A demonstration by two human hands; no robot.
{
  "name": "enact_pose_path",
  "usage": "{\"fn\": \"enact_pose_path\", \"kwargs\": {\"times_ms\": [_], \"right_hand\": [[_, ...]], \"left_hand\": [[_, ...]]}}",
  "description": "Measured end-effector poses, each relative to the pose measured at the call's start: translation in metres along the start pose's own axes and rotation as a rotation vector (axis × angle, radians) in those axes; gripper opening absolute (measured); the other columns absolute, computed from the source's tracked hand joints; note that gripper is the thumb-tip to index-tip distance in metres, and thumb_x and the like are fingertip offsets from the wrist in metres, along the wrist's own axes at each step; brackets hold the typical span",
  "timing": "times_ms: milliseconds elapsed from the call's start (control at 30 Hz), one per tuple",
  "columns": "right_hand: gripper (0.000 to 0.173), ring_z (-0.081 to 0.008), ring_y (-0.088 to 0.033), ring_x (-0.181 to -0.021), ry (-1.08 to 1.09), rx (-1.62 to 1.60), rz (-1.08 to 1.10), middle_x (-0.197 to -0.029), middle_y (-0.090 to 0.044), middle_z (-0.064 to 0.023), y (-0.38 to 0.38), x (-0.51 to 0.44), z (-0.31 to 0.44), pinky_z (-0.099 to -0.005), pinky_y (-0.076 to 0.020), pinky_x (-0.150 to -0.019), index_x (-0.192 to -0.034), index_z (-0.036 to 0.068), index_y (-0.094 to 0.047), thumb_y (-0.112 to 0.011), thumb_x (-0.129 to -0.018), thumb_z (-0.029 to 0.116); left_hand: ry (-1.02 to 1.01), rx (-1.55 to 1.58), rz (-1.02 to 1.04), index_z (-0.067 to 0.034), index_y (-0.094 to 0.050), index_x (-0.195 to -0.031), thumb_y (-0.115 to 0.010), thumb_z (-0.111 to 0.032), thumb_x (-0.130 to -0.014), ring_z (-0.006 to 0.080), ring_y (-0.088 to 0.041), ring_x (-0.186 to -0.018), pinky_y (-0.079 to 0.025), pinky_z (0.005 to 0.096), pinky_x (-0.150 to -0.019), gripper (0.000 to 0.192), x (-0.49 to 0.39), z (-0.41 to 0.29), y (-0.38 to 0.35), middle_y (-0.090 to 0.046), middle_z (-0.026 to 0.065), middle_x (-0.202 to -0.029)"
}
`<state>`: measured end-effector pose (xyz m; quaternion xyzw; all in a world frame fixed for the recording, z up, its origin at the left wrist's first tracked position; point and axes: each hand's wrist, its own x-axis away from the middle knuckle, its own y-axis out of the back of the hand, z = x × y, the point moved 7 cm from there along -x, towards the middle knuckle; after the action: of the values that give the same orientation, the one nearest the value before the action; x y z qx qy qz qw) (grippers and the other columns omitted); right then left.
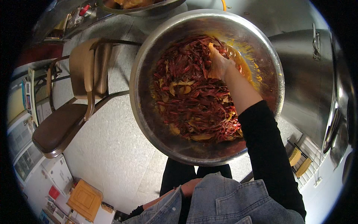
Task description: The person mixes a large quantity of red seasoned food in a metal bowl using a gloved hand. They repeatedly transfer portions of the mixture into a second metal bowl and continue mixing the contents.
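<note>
A large round stainless steel basin point(138, 112) stands in front of me. It holds a heap of dark red strips, which look like dried chillies point(193, 98), with pale yellow pieces point(180, 87) among them. Yellow-orange oily liquid point(246, 67) pools at the right side and smears the wall. My right hand point(219, 63) reaches into the basin and touches the heap; it appears to wear a thin clear glove stained orange. Its fingertips are partly hidden, so their grip is unclear. My left hand point(192, 187) is near my waist, mostly covered by my denim jacket.
A brown padded chair point(61, 126) stands to the left on the pale floor point(125, 142). Another metal vessel point(139, 11) is beyond the basin. On the right is a large stainless steel surface with a handle point(316, 42). A wooden board point(85, 198) lies at the lower left.
</note>
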<state>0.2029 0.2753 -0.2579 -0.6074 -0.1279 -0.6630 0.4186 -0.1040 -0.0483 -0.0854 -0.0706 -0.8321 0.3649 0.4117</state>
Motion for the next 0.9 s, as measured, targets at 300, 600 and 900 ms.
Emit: {"fn": "enact_pose_path", "kwargs": {"times_ms": [300, 600, 900], "right_hand": [[0.077, -0.0304, -0.042, -0.132, 0.128, -0.192, 0.122, -0.148, -0.038, -0.0123, -0.055, 0.053, -0.013, -0.0547, -0.0404, -0.102, -0.150, 0.013, -0.028, -0.038, -0.094, 0.065], [0.069, -0.0312, -0.029, -0.141, 0.312, -0.114, 0.197, -0.155, -0.029, -0.0116, -0.027, 0.085, 0.022, -0.0559, -0.0217, -0.113, -0.152, 0.012, -0.022, -0.034, -0.099, 0.055], [0.054, -0.0281, -0.047, -0.128, 0.486, 0.686, -0.434, -0.143, -0.047, -0.0130, 0.040, 0.100, 0.038, -0.0409, -0.0373, -0.106, -0.142, 0.011, -0.043, -0.050, -0.098, 0.042]], "left_hand": [[-0.075, -0.207, 0.022, -0.007, -0.041, -0.140, -0.062, -0.036, -0.091, 0.0318, -0.048, -0.127, -0.037, 0.0435, -0.108, 0.061, -0.001, -0.029, 0.005, -0.047, 0.0172, -0.141], [-0.070, -0.217, 0.068, -0.006, -0.041, -0.139, -0.056, -0.034, -0.095, 0.0323, -0.047, -0.127, -0.037, 0.0425, -0.107, 0.054, 0.016, -0.050, 0.013, -0.048, 0.0190, -0.139], [-0.070, -0.236, 0.128, -0.008, -0.037, -0.143, -0.056, -0.040, -0.094, 0.0332, -0.044, -0.131, -0.035, 0.0453, -0.109, 0.061, 0.007, -0.037, 0.011, -0.044, 0.0187, -0.143]]}}
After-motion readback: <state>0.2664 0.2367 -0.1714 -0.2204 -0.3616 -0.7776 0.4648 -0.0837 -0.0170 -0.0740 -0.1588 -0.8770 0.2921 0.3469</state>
